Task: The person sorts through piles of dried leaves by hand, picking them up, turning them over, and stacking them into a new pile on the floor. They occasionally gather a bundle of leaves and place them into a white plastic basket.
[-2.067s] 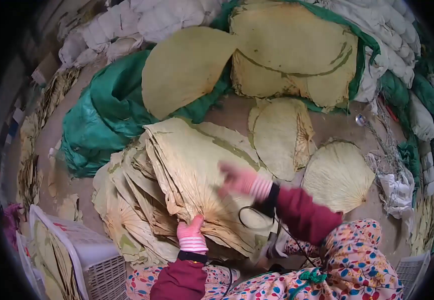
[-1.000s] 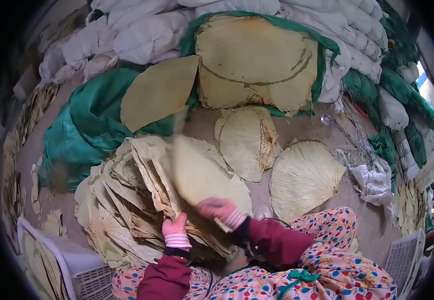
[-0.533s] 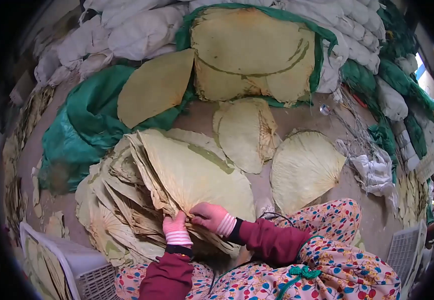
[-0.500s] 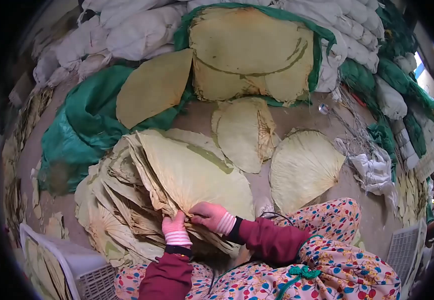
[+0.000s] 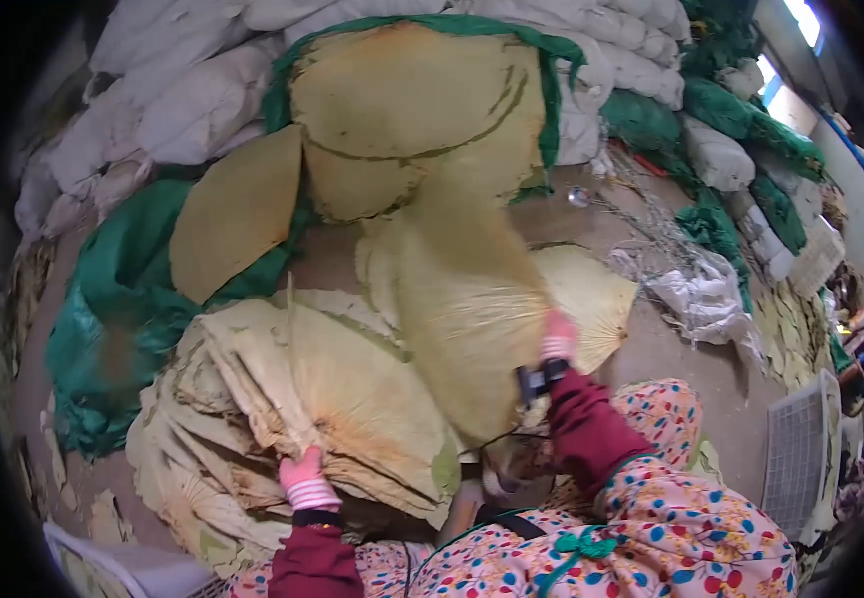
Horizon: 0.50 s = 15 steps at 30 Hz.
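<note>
My left hand [image 5: 304, 472], in a pink glove with a striped cuff, is closed on the gathered stem end of the dried leaf pile [image 5: 203, 439]. My right hand [image 5: 558, 337] grips one large dried leaf [image 5: 462, 299] at its right edge. That leaf is blurred by motion and hangs out to the left of the hand, over another leaf on the floor. Behind it lies a fan-shaped leaf [image 5: 591, 289] on the floor, partly covered.
A stack of large leaves [image 5: 412, 90] lies on green netting at the back, before white sacks [image 5: 193, 100]. Green cloth [image 5: 113, 309] is at the left. White plastic crates stand at lower left and right [image 5: 796, 453]. A crumpled white bag [image 5: 701, 299] lies at right.
My right hand has moved right and up, away from my left hand, with one leaf drawn off the pile. The view has shifted too.
</note>
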{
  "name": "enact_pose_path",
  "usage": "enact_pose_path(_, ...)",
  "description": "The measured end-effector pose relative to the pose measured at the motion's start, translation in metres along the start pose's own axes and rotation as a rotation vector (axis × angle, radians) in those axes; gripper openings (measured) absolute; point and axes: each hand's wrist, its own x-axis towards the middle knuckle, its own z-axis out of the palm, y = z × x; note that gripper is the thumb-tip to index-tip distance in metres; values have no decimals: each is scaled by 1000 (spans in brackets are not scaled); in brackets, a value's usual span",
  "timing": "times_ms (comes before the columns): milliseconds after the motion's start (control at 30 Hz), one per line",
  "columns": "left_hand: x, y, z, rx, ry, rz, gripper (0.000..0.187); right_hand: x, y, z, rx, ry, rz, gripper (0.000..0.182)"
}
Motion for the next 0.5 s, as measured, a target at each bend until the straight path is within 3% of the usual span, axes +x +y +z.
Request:
enact_pose_path(67, 1, -5, 0, -36, -26, -31, 32, -10, -12, 73, 967, -604, -214, 8)
enact_pose_path(133, 1, -7, 1, -30, -34, -68, 31, -7, 15, 118, 1212, -1202, 258, 11)
enact_pose_path(167, -4, -4, 4, -44, -33, -69, 30, -10, 26, 141, 1327, -1388, 569, 22)
enact_pose_path(233, -9, 4, 9, -26, -62, -81, 29, -18, 25, 139, 1311, -1453, 816, 43)
enact_pose_path(267, -13, 9, 10, 33, -60, -83, 30, -17, 19, 124, 1209, -1338, 734, 53)
enact_pose_path(333, -17, 17, 16, 141, -57, -89, 30, 1, 19, 99, 1305, -1339, 348, 69)
enact_pose_path(367, -13, 2, 17, 36, -60, -78, 32, 49, 58, 51, 1486, -1436, 18, 76)
enact_pose_path(400, -12, 0, 18, 25, -73, -76, 33, 54, 73, 6, 2015, -783, 192, 82)
enact_pose_path(433, -14, -2, 19, 19, -86, -77, 33, 93, 126, -37, 2344, -1153, -25, 83)
enact_pose_path(500, -13, -9, 18, 26, -106, -86, 36, 140, 193, -93, 2691, -1227, -650, 89)
